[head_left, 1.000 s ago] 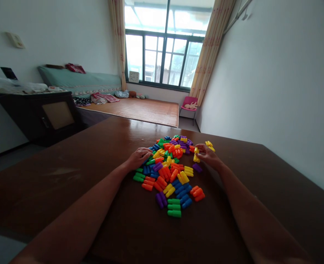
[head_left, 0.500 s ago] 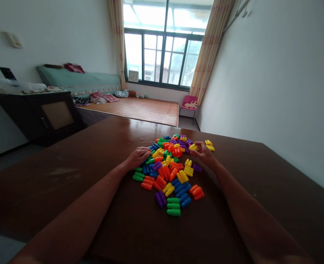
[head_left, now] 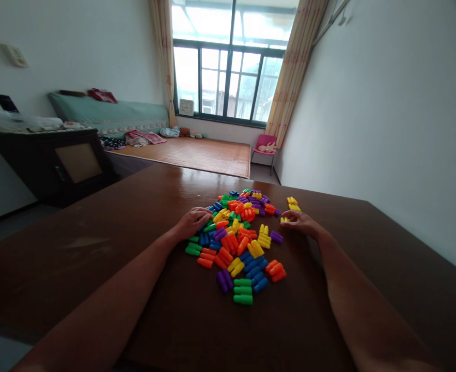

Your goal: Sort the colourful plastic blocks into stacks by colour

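**Right hand (head_left: 304,223) pinches a yellow block (head_left: 284,220) beside a bright heap (head_left: 235,226)**

In the head view, the yellow block sits between the right hand's thumb and fingers, just right of the heap; whether it touches the table (head_left: 96,222) is unclear. The left hand (head_left: 192,223) rests against the heap's left edge, fingers curved; whether it grips anything cannot be made out.

The blocks look like smooth, moulded plastic: short rounded tubes joined side by side, narrowing at one end, in orange, yellow, green, blue and purple. Nearest the wearer lies a green block (head_left: 243,291) of three tubes. A purple block (head_left: 277,236) lies near the right hand, and a yellow pair (head_left: 293,203) lies just beyond it.

The tabletop is dark brown and glossy, catching light from the window (head_left: 228,77). Behind it stand a bed with a woven-looking tan mat (head_left: 197,154), patterned curtains (head_left: 298,62) and a pink chair (head_left: 264,140). A square pale clock (head_left: 186,107) stands on the sill, its markings too small to read.
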Tool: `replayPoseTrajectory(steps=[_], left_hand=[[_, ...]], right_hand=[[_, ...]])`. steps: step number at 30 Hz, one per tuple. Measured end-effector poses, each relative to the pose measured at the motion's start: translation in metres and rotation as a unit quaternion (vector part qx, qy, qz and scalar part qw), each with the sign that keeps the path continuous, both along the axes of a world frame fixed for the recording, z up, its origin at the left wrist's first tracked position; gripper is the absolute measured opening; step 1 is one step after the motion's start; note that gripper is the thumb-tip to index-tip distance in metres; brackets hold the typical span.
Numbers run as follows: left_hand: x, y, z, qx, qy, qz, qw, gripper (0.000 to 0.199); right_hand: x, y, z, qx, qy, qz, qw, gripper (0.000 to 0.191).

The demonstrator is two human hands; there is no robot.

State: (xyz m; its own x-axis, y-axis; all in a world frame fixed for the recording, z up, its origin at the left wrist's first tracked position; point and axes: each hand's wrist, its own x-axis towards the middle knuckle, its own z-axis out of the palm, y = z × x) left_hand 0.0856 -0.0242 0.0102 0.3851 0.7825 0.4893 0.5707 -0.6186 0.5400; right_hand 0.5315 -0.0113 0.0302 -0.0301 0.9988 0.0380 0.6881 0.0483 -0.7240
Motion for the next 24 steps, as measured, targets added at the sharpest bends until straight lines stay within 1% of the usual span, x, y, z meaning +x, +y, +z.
replayPoseTrajectory(steps=[3,5,8,9,10,11,13,15,16,19,22,24], left_hand=[[0.0,0.001,0.0,0.003,0.005,0.002,1.0,0.044],[0.0,0.001,0.0,0.004,0.006,0.001,1.0,0.045],[-0.001,0.0,0.001,0.0,0.008,-0.004,1.0,0.045],[-0.001,-0.001,0.001,-0.002,0.008,-0.006,1.0,0.044],[-0.002,-0.001,0.002,-0.005,0.008,-0.007,1.0,0.044],[-0.002,-0.002,0.002,-0.008,0.007,-0.007,1.0,0.044],[-0.002,-0.003,0.004,-0.014,0.004,-0.002,1.0,0.044],[-0.002,-0.005,0.006,-0.02,0.0,0.003,1.0,0.044],[-0.001,-0.007,0.007,-0.023,-0.002,0.005,1.0,0.044],[0.0,-0.009,0.01,-0.03,-0.01,0.007,0.999,0.043],[0.0,-0.01,0.011,-0.033,-0.013,0.005,0.999,0.041],[0.0,-0.01,0.011,-0.033,-0.01,0.005,0.999,0.041]], right_hand=[[0.001,0.002,-0.006,0.023,-0.051,-0.022,0.998,0.05],[0.002,0.002,-0.008,0.031,-0.063,-0.014,0.997,0.049],[0.006,0.006,-0.008,0.034,-0.014,-0.003,0.999,0.051],[0.01,0.01,-0.007,0.042,0.018,-0.017,0.999,0.053],[0.014,0.016,-0.005,0.059,0.053,-0.047,0.996,0.056],[0.021,0.023,-0.003,0.085,0.085,-0.093,0.988,0.057],[0.035,0.04,0.001,0.142,0.121,-0.198,0.962,0.057],[0.05,0.058,0.002,0.177,0.126,-0.269,0.938,0.053],[0.055,0.066,0.001,0.186,0.125,-0.287,0.931,0.051],[0.061,0.084,-0.007,0.199,0.126,-0.295,0.926,0.048],[0.056,0.094,-0.02,0.213,0.118,-0.299,0.923,0.048],[0.051,0.099,-0.026,0.211,0.09,-0.3,0.926,0.048]])
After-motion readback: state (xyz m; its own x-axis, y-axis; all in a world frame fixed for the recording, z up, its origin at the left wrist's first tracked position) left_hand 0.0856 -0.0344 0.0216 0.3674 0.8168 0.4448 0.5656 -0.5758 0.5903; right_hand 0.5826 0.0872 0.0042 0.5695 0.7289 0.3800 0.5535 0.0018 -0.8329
